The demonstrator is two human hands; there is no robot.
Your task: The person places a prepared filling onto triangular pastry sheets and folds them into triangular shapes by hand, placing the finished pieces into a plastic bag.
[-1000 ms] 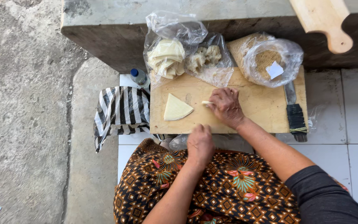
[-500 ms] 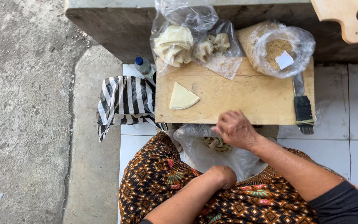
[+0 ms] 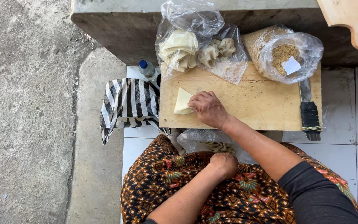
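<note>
Pale wood, a rectangular cutting board [image 3: 262, 103], carries a cream triangular pastry wrapper [image 3: 182, 101] near its left edge. The right hand [image 3: 208, 108] lies on it, fingers together pressing its edge flat. The left hand [image 3: 224, 164] rests loosely curled in the lap beside a clear plastic bag [image 3: 199, 141].

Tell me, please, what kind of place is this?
Probably an outdoor or porch spot used for preparing food at floor level. A wooden cutting board lies on white floor tiles beside rough concrete ground, with bags of ingredients along it.
</note>
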